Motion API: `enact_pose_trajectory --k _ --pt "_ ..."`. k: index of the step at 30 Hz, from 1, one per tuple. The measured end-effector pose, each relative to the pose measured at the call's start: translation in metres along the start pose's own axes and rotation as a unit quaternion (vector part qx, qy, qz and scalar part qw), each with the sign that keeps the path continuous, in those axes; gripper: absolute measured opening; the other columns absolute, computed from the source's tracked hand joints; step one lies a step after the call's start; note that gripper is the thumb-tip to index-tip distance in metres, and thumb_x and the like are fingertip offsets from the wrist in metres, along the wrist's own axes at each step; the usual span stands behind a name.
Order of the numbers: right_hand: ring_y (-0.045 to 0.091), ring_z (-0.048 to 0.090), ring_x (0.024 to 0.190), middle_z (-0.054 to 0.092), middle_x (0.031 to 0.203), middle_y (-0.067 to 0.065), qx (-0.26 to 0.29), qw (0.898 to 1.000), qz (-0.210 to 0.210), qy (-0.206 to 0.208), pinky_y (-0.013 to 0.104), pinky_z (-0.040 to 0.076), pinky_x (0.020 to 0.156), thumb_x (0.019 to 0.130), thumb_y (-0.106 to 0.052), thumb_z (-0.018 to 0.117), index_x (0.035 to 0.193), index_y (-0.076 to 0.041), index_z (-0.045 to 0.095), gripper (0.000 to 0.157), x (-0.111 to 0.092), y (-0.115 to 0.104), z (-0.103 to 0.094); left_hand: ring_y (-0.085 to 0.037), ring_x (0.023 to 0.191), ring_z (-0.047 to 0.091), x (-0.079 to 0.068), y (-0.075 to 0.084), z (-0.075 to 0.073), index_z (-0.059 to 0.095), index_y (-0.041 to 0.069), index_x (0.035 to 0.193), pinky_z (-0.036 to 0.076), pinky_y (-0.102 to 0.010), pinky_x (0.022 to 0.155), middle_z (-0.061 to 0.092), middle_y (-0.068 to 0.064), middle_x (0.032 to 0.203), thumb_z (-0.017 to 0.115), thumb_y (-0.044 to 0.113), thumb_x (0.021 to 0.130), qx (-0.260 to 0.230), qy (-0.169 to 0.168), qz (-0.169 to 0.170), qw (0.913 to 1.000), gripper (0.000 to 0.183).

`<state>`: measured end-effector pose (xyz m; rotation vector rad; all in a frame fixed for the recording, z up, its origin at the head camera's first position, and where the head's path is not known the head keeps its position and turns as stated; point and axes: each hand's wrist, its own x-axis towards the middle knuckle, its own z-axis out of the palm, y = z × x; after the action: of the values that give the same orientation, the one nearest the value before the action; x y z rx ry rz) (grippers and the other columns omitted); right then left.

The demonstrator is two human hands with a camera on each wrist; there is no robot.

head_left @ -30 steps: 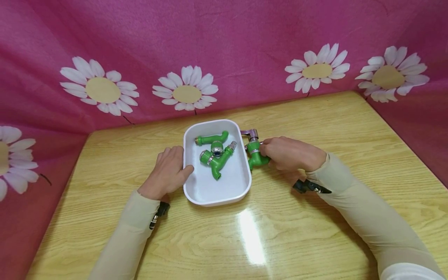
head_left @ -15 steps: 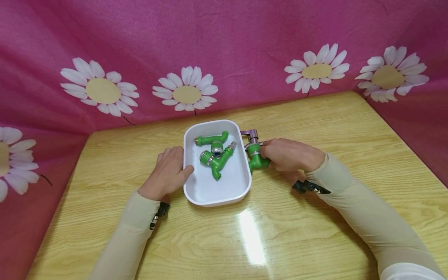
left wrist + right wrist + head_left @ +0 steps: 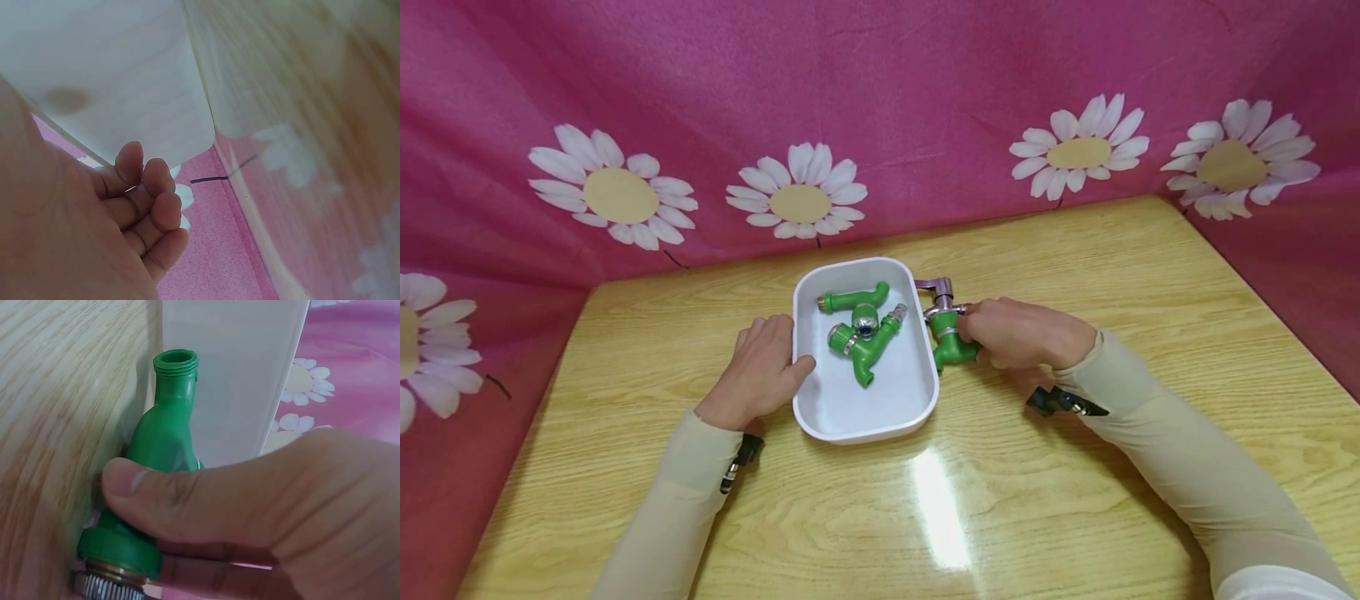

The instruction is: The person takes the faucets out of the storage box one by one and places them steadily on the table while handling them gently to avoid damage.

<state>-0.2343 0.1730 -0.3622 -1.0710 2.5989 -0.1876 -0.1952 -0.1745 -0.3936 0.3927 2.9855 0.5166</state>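
Observation:
My left hand (image 3: 760,371) holds the left side of a white tray (image 3: 880,432), its thumb over the rim. In the left wrist view, its loosely bent fingers (image 3: 165,212) lie by the tray's outer wall. Outside the right wall, my right hand (image 3: 1026,332) grips a green tap (image 3: 953,347) with a purplish metallic lever. In the right wrist view the thumb lies across the tap's body (image 3: 164,439); its threaded spout points up, and a ribbed metal end shows below. Inside the tray lie a green tap (image 3: 871,357) with a ribbed knob, another green knob-ended part (image 3: 865,320) and a green spout piece (image 3: 853,298).
The tray stands on a wood-grain table (image 3: 820,525) with a bright reflection in front. Behind and at both sides hangs a pink cloth (image 3: 910,108) printed with white daisies. A small dark device (image 3: 743,454) is strapped at the left wrist, another (image 3: 1063,402) at the right.
The tap in my right hand has tilted or shifted slightly towards me, and the hand has moved down a little with it. The left hand and tray look unchanged.

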Motion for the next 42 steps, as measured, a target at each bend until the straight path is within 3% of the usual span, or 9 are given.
enact_pose_trajectory --k 42 --pt "0.017 0.051 0.077 0.055 0.083 0.004 0.022 1.000 0.021 -0.008 0.030 0.043 0.068 0.088 0.000 0.075 0.085 -0.010 0.061 0.017 0.0004 -0.0005 0.0011 -0.028 0.097 0.041 -0.0012 0.0003 -0.0012 0.048 -0.001 0.119 0.029 -0.039 0.087 0.050 -0.011 0.099 0.053 0.032 0.094 0.000 0.005 0.004 1.0000 0.041"
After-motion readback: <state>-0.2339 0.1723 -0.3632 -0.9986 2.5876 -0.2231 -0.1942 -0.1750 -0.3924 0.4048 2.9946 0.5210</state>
